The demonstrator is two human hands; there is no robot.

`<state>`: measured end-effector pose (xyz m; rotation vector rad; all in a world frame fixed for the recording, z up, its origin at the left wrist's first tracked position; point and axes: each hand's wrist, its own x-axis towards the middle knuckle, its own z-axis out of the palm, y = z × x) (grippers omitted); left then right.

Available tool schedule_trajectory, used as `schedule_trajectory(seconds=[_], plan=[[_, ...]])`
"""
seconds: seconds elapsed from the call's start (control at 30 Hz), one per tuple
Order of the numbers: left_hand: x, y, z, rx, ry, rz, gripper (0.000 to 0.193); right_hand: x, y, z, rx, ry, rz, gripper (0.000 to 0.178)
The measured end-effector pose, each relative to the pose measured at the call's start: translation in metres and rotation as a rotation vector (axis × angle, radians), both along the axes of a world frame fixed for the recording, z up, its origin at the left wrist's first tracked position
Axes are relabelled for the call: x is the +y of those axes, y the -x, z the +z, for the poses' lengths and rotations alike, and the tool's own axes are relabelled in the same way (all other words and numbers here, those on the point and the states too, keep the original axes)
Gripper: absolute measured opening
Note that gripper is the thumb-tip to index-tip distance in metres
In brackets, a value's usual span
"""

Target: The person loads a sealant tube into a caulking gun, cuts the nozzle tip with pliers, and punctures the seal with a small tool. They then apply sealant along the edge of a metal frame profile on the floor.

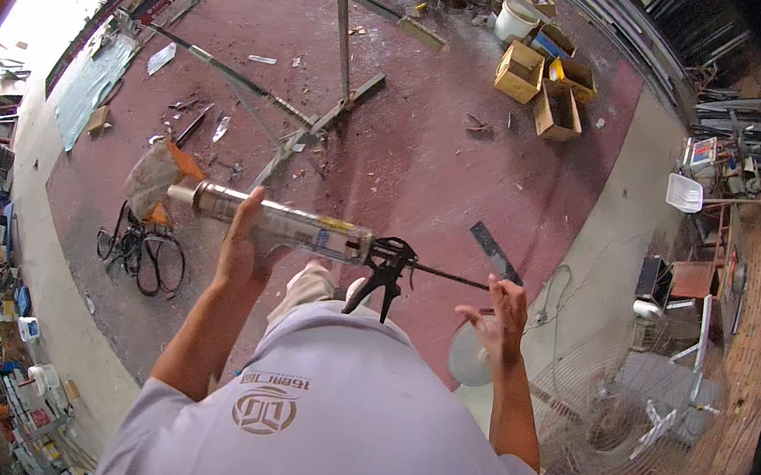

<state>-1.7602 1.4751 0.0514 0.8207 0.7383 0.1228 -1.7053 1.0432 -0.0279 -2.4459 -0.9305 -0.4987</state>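
A caulking gun (389, 255) with a black handle and trigger lies crosswise before my body, its nozzle end to the left. In it sits a long, shiny sealant cartridge (316, 230) with a pale tip. My left hand (246, 246) is wrapped round the cartridge from below, near its front half. The thin metal rod (447, 274) sticks out to the right from the back of the gun. At the rod's end are the curled fingers of my right hand (504, 319), with the thumb held apart. Nothing grips the trigger, which hangs downward.
Metal frame bars (333, 120) lie across the red floor ahead. Tangled black straps (148, 258) and a plastic bag (152, 179) lie at left. Open cardboard boxes (519, 73) and a white bucket (515, 20) stand far right. A large fan (608, 423) stands near right.
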Motion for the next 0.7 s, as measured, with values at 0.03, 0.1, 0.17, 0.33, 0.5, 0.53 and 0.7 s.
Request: schedule_trajectory(seconds=[0.03,0.1,0.17,0.33,0.5,0.53,0.7], plan=[[-0.005,-0.027,0.003,-0.002,-0.009,-0.052,0.051,-0.005,-0.015,0.000,-0.065,0.015,-0.009,0.080],[-0.019,-0.081,0.007,0.015,0.004,-0.106,0.055,-0.015,-0.043,-0.005,-0.125,0.051,-0.045,0.082],[-0.025,-0.139,0.010,0.011,0.032,-0.181,0.058,-0.030,-0.078,-0.009,-0.146,0.090,-0.100,0.085],[-0.052,-0.290,0.008,-0.022,0.056,-0.360,0.054,-0.072,-0.163,0.011,-0.130,0.173,-0.158,0.063],[-0.094,-0.438,0.029,-0.116,0.101,-0.552,0.049,-0.107,-0.232,0.077,0.177,0.214,-0.289,0.061],[-0.102,-0.460,0.033,-0.129,0.096,-0.591,0.049,-0.109,-0.244,0.085,0.286,0.113,-0.289,0.060],[-0.126,-0.575,0.035,-0.118,0.067,-0.705,0.049,-0.127,-0.331,0.083,0.861,-0.503,-0.376,0.067]])
